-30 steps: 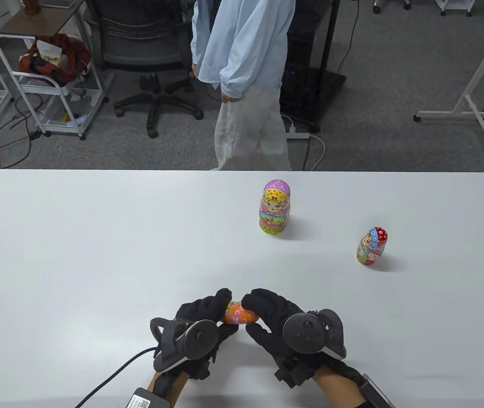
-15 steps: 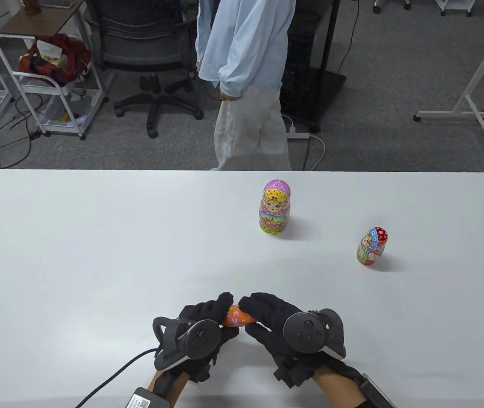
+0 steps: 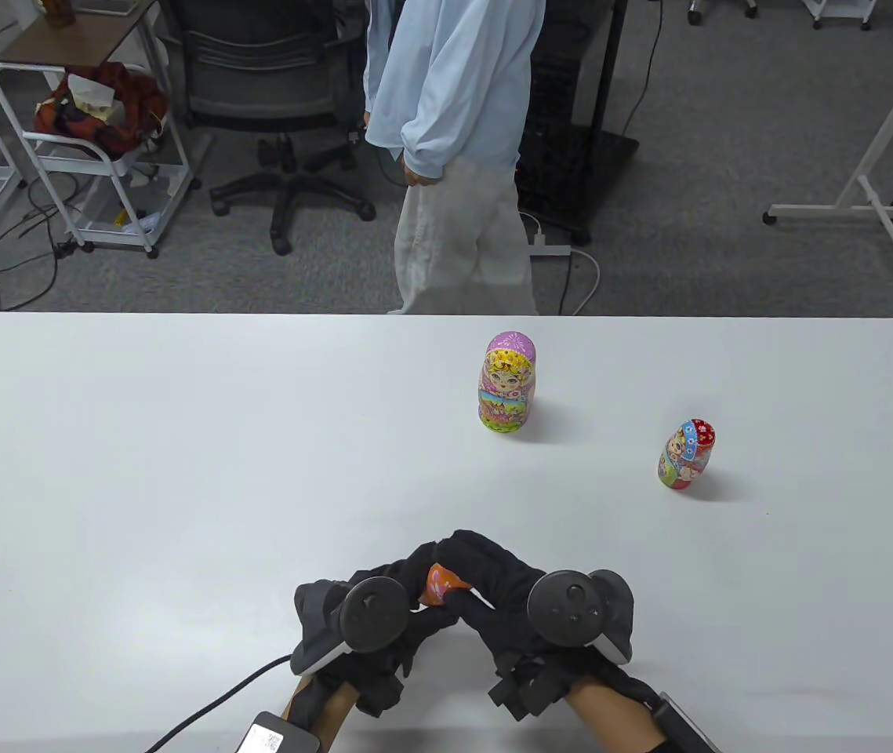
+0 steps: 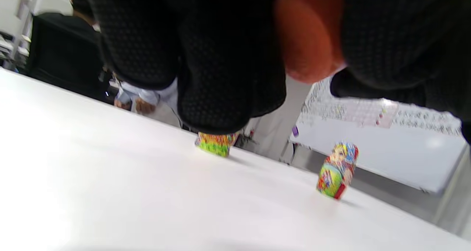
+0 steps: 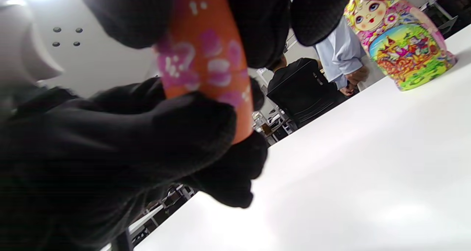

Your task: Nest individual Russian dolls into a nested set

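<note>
Both gloved hands hold an orange doll with pink flowers just above the table's near edge. My left hand grips it from the left, my right hand from the right; the fingers hide most of it. It shows orange in the left wrist view and flowered in the right wrist view. A pink doll stands upright at the centre back, also seen in the right wrist view. A smaller red doll stands upright to the right, also seen in the left wrist view.
The white table runs wide on all sides. A person in light blue stands beyond the far edge. A black cable runs from my left wrist off the near edge.
The two hands have closed together around the orange doll, so less of it shows. They have tilted inward and shifted slightly right. The other dolls have not moved.
</note>
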Demonstrator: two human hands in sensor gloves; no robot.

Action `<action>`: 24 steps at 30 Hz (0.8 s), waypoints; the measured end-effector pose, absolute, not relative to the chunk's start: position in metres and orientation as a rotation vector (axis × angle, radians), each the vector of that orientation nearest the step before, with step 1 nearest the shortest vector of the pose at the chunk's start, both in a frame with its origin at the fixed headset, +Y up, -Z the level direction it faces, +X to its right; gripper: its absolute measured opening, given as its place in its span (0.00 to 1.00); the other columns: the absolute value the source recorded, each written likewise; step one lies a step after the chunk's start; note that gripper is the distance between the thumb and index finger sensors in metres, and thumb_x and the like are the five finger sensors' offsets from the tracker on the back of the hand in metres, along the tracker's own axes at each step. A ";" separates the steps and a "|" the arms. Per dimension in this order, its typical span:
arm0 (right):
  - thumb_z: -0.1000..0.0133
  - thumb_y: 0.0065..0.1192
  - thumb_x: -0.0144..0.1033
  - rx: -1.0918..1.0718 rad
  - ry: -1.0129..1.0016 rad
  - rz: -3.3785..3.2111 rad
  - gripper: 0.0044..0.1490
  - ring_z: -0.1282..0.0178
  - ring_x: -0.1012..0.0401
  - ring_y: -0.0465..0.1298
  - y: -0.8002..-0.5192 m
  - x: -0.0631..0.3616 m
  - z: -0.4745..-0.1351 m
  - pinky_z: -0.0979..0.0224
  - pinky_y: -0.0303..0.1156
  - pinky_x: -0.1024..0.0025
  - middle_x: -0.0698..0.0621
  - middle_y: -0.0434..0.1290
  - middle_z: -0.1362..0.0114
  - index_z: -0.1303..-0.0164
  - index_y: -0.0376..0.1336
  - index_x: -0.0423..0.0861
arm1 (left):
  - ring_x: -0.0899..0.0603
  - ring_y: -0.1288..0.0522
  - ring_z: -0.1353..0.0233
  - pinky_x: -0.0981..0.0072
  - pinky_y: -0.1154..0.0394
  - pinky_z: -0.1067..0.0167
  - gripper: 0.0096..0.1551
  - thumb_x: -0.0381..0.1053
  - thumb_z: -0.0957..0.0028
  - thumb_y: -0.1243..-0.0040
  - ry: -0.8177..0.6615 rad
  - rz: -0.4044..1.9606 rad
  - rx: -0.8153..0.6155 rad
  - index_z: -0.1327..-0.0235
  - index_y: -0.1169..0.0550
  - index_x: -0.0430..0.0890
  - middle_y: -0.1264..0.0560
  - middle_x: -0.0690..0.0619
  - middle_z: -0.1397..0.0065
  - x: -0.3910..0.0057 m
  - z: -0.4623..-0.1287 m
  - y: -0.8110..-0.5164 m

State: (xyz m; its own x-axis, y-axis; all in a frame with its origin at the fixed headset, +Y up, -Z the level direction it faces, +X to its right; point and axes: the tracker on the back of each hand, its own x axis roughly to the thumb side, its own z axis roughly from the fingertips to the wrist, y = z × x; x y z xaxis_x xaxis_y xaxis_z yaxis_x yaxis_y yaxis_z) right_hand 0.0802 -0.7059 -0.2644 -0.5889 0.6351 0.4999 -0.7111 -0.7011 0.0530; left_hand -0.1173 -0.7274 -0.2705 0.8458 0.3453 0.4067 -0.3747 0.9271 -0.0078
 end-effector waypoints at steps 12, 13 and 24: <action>0.47 0.65 0.45 0.458 -0.241 2.689 0.40 0.29 0.49 0.73 -0.722 0.084 -0.274 0.27 0.70 0.52 0.45 0.62 0.22 0.27 0.50 0.55 | 0.33 0.53 0.16 0.25 0.54 0.27 0.63 0.79 0.59 0.48 -0.289 0.062 -0.041 0.19 0.58 0.53 0.58 0.40 0.15 -0.128 -0.279 -0.744; 0.47 0.66 0.45 0.441 -0.224 2.720 0.40 0.29 0.49 0.73 -0.726 0.083 -0.276 0.27 0.70 0.52 0.45 0.62 0.22 0.27 0.51 0.55 | 0.33 0.56 0.16 0.25 0.57 0.27 0.63 0.80 0.59 0.49 -0.278 0.010 -0.039 0.19 0.59 0.54 0.60 0.40 0.15 -0.128 -0.280 -0.745; 0.47 0.65 0.42 0.405 -0.112 2.800 0.36 0.26 0.50 0.71 -0.745 0.081 -0.282 0.25 0.69 0.52 0.46 0.60 0.20 0.28 0.55 0.58 | 0.33 0.58 0.16 0.24 0.61 0.29 0.62 0.80 0.59 0.51 -0.249 -0.023 -0.061 0.19 0.59 0.55 0.62 0.41 0.15 -0.128 -0.281 -0.748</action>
State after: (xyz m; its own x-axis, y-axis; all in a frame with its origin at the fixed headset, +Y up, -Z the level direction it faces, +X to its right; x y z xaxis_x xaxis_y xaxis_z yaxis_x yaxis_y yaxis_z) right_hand 0.0812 -0.7455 -0.2818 -0.9124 0.2908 0.2879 -0.3128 -0.9493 -0.0325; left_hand -0.1284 -0.7480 -0.2811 0.9689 -0.0152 0.2469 0.0302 0.9979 -0.0572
